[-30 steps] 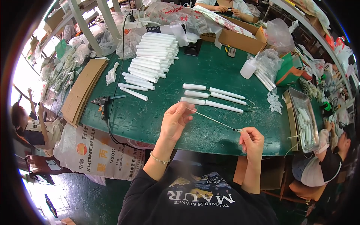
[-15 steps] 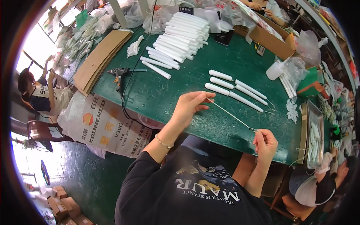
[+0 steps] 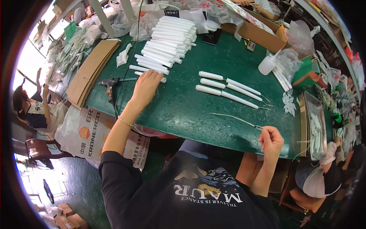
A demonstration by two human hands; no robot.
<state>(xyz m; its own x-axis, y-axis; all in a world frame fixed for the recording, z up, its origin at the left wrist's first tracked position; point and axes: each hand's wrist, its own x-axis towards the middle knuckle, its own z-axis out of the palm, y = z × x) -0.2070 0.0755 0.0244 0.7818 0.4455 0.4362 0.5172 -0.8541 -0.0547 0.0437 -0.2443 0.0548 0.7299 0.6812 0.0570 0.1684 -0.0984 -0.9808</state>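
- The left hand [image 3: 146,87] lies palm down with loosely curled fingers on a loose white paper-wrapped tube [image 3: 150,75] at the near edge of the stacked pile of white tubes [image 3: 167,40]. It covers the tube rather than clamping it, and whether the fingers have closed around it cannot be told.
- The right hand [image 3: 270,140] pinches the near end of a thin pale wire stem [image 3: 236,119] between thumb and fingertips. The stem runs from the pinch toward ten o'clock and floats low over the green felt-covered table [image 3: 190,110], probably held ready to take a tube.
- The touched tube lies at about ten o'clock from the right hand, well apart from the stem's free tip.
- A row of finished white tubes with wire tails [image 3: 228,88] lies at twelve o'clock from the right hand, side by side, apparently set aside as done.
- A black glue gun [image 3: 110,84] rests at nine o'clock from the left hand, near the table edge.
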